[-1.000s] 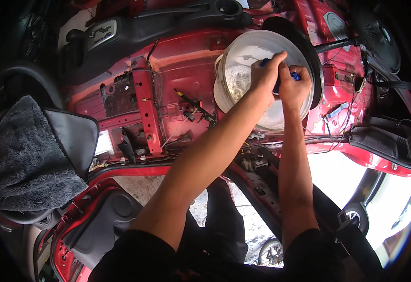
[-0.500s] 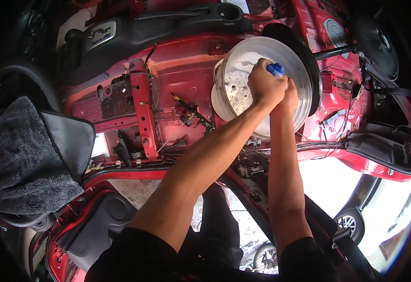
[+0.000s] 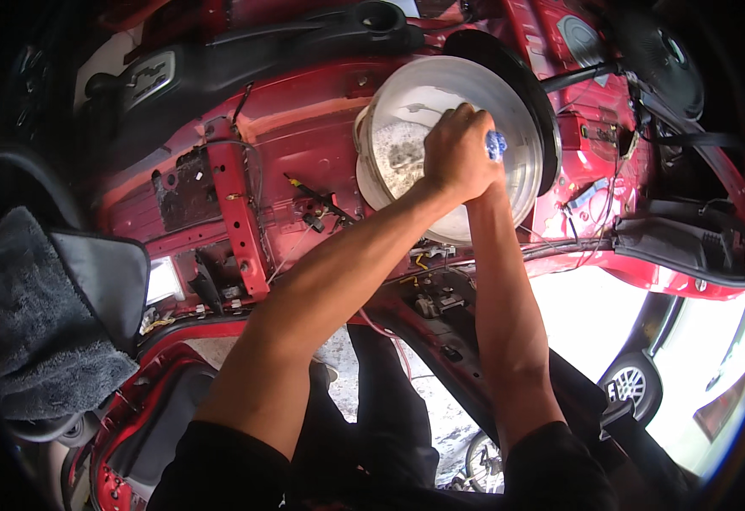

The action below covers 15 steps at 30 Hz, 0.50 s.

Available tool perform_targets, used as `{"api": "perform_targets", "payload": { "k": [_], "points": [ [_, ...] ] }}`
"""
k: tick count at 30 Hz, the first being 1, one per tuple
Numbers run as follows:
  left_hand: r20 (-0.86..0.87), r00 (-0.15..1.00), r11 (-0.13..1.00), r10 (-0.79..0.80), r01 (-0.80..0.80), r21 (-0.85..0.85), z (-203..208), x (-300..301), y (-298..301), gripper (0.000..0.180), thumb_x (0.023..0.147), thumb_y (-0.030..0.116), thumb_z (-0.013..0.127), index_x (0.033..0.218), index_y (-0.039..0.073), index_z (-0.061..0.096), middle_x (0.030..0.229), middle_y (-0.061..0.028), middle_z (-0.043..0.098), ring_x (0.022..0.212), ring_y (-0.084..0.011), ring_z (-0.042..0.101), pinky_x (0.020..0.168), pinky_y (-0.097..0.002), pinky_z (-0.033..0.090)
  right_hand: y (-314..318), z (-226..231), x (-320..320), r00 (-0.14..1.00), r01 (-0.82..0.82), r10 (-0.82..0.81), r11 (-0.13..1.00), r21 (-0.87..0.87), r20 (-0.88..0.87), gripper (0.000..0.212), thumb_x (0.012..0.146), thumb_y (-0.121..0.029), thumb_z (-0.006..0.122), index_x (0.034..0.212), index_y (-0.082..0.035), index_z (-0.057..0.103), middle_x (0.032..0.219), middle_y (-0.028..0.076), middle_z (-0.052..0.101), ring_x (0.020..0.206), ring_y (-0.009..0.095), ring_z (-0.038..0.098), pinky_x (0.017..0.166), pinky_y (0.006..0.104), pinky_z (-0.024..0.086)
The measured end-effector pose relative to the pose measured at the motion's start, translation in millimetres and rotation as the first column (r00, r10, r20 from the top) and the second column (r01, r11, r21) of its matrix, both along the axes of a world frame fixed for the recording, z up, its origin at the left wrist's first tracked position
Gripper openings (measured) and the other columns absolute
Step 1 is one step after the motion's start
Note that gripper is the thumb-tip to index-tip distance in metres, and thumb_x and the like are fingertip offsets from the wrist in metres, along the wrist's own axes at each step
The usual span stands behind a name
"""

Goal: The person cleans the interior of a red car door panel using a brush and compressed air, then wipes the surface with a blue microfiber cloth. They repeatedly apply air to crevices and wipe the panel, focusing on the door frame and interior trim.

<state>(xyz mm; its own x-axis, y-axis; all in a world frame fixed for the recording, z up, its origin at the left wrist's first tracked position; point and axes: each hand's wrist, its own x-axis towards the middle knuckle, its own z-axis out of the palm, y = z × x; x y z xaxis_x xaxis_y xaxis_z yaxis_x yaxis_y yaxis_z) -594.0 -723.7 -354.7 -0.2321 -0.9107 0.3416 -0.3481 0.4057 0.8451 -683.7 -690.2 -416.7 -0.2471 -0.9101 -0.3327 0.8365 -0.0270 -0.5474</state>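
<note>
Both my hands are together over a whitish round bucket (image 3: 521,140) that stands on the bare red car floor. My left hand (image 3: 460,153) is closed in a fist on a bunched blue cloth (image 3: 497,145), and an end of it sticks out beside the knuckles. Tucked against it, my right hand (image 3: 490,180) is closed too; its fingers are mostly hidden behind the left, and it seems to grip the same cloth. Below the fists, cloudy greyish water with dark specks and foam (image 3: 402,149) shows in the bucket.
A black centre console with a gear selector (image 3: 153,75) runs along the far side. A fan (image 3: 662,72) stands at the far right. A grey fluffy towel (image 3: 45,324) hangs at the left, near the steering wheel (image 3: 36,175). Loose wiring and a red crossbar (image 3: 238,209) cross the floor.
My left fist has turned over the cloth, and less of the blue shows now. The whole view has shifted slightly, so the bucket and car sit further left.
</note>
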Motion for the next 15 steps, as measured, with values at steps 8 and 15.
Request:
{"api": "perform_targets", "payload": {
  "k": [8,15],
  "points": [
    [0.124,0.969,0.977,-0.211,0.21,0.026,5.9,18.1,-5.9,0.027,0.069,0.01,0.081,0.092,0.006,0.067,0.097,-0.0133,0.066,0.094,-0.0362,0.065,0.081,-0.0491,0.053,-7.1,3.9,-1.3,0.999,-0.008,0.006,0.997,0.073,0.032,0.027,0.103,-0.022,0.054,0.119,-0.005,0.066,0.108,0.009,0.071,0.09,0.022,0.071,0.082,0.0406,0.059],
    [-0.065,0.987,0.985,-0.144,0.137,-0.1,9.5,22.3,-1.6,0.029,0.084,0.029,0.083,0.079,0.005,0.068,0.079,-0.0103,0.067,0.075,-0.0339,0.066,0.068,-0.0456,0.052,-9.8,3.7,-0.9,0.999,-0.036,0.033,0.993,0.116,0.03,0.029,0.103,-0.024,0.056,0.121,-0.004,0.066,0.108,0.009,0.071,0.09,0.021,0.071,0.083,0.0411,0.059]
  ]
}}
